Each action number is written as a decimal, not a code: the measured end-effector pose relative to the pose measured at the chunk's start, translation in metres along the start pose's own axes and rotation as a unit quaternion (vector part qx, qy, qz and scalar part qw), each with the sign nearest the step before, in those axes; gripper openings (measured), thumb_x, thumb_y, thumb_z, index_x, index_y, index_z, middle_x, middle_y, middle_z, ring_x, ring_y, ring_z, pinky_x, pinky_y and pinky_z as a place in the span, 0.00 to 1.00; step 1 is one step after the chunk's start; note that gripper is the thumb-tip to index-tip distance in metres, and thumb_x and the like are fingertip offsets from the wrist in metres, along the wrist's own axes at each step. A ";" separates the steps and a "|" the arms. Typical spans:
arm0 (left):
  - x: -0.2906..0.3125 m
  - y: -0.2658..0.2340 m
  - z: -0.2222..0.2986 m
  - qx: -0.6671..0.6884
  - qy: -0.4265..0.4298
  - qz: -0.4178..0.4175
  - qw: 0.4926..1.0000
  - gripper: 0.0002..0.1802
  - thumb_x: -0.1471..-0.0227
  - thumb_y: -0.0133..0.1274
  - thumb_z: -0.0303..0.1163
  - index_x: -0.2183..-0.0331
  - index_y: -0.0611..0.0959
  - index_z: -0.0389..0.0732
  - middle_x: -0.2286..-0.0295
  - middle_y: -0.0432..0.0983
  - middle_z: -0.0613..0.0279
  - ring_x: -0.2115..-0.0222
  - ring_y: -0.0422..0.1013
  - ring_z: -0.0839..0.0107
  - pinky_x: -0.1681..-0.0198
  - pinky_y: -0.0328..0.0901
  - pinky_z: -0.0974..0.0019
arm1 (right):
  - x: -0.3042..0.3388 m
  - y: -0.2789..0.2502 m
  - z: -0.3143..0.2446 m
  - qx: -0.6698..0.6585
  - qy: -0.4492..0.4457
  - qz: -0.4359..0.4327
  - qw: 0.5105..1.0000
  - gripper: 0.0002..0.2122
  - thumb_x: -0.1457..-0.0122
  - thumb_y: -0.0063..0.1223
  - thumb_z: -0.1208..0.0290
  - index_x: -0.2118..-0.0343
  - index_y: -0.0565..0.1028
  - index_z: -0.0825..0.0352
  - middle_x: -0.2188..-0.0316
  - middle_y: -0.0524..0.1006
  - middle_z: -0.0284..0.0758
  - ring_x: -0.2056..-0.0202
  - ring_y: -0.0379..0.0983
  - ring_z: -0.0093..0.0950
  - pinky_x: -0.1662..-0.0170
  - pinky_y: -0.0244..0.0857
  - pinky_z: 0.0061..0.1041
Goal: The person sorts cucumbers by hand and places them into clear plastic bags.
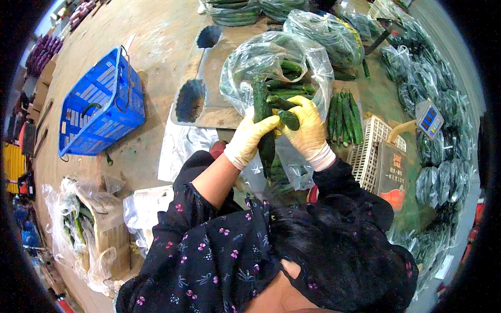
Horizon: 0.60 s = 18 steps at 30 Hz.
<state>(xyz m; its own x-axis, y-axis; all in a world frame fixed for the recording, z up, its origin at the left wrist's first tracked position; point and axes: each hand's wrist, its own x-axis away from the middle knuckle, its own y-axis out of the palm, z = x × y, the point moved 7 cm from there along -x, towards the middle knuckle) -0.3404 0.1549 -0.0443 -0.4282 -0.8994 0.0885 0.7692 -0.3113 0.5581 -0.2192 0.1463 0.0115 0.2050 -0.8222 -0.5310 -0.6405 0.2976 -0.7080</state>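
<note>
My left hand, in a pale yellow glove, is closed round a long dark green cucumber that points away from me. Close beside it, my right hand, gloved the same way, grips another cucumber, whose blunt end faces me. The two hands almost touch, and the fingers partly hide both cucumbers. Just beyond them lies an opened clear plastic bag with several cucumbers inside. A row of loose cucumbers rests to the right of my right hand. More cucumbers show dimly below my hands, under clear plastic.
A blue plastic basket with one cucumber in it stands at the left. A bagged crate sits at lower left. To the right are a white crate, a cardboard box and a scale display. Bagged cucumbers line the right side.
</note>
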 end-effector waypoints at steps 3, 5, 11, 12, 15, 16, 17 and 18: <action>-0.001 0.001 -0.001 0.086 -0.007 0.001 0.996 0.19 0.53 0.55 0.38 0.61 0.72 0.38 0.71 0.72 0.63 0.72 0.68 0.74 0.70 0.65 0.71 | -0.004 -0.005 -0.010 0.017 -0.019 0.033 0.999 0.13 0.64 0.61 0.72 0.72 0.72 0.66 0.63 0.69 0.41 0.59 0.64 0.41 0.54 0.59 0.36; -0.001 -0.001 0.001 0.091 -0.007 0.007 0.996 0.19 0.53 0.55 0.39 0.61 0.72 0.38 0.72 0.72 0.63 0.73 0.68 0.74 0.71 0.65 0.71 | -0.005 -0.002 -0.012 0.017 -0.019 0.020 0.999 0.13 0.64 0.61 0.73 0.72 0.72 0.66 0.62 0.69 0.41 0.59 0.64 0.42 0.54 0.59 0.36; -0.002 -0.004 -0.003 0.055 -0.010 0.004 0.998 0.16 0.51 0.53 0.38 0.62 0.72 0.39 0.74 0.71 0.63 0.77 0.69 0.73 0.73 0.66 0.71 | -0.001 0.009 -0.004 -0.051 -0.006 -0.004 0.999 0.13 0.63 0.61 0.74 0.71 0.72 0.66 0.64 0.71 0.39 0.61 0.66 0.37 0.55 0.61 0.33; -0.003 -0.005 -0.006 0.061 -0.028 0.010 0.998 0.16 0.50 0.52 0.38 0.62 0.72 0.38 0.75 0.71 0.63 0.77 0.69 0.72 0.73 0.66 0.70 | 0.000 0.008 -0.002 -0.069 -0.007 0.001 0.998 0.13 0.62 0.61 0.75 0.70 0.71 0.66 0.65 0.71 0.38 0.62 0.68 0.34 0.56 0.62 0.31; -0.001 -0.012 -0.009 0.085 -0.068 0.008 0.994 0.17 0.49 0.50 0.40 0.62 0.73 0.37 0.77 0.71 0.62 0.80 0.68 0.72 0.75 0.66 0.70 | 0.006 0.011 0.020 -0.297 0.244 -0.043 0.922 0.14 0.58 0.61 0.74 0.66 0.71 0.66 0.71 0.72 0.31 0.68 0.69 0.25 0.60 0.64 0.23; 0.003 -0.013 -0.006 0.088 -0.089 -0.005 0.992 0.20 0.47 0.47 0.43 0.60 0.73 0.36 0.78 0.71 0.61 0.79 0.69 0.72 0.74 0.66 0.70 | 0.009 0.007 0.028 -0.388 0.312 -0.014 0.867 0.16 0.55 0.61 0.73 0.62 0.70 0.67 0.75 0.72 0.27 0.71 0.68 0.19 0.64 0.64 0.18; 0.009 -0.004 0.003 0.102 -0.095 -0.007 0.990 0.24 0.47 0.44 0.44 0.55 0.71 0.36 0.77 0.72 0.58 0.81 0.69 0.71 0.76 0.67 0.70 | 0.008 0.000 0.044 -0.452 0.300 -0.002 0.840 0.14 0.53 0.59 0.74 0.62 0.71 0.68 0.72 0.74 0.30 0.70 0.69 0.21 0.63 0.64 0.21; 0.011 0.000 0.008 0.124 -0.104 -0.025 0.986 0.25 0.47 0.43 0.45 0.53 0.69 0.36 0.77 0.73 0.57 0.81 0.70 0.70 0.77 0.67 0.70 | 0.008 -0.010 0.057 -0.518 0.301 0.040 0.799 0.13 0.52 0.58 0.74 0.62 0.72 0.68 0.70 0.74 0.32 0.69 0.70 0.23 0.62 0.65 0.24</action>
<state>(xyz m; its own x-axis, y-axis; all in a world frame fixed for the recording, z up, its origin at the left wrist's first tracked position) -0.3487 0.1471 -0.0364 -0.5703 -0.7941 0.2099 0.6162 -0.2446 0.7486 -0.1690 0.1646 -0.0125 -0.0618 -0.9980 -0.0138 -0.9669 0.0564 0.2490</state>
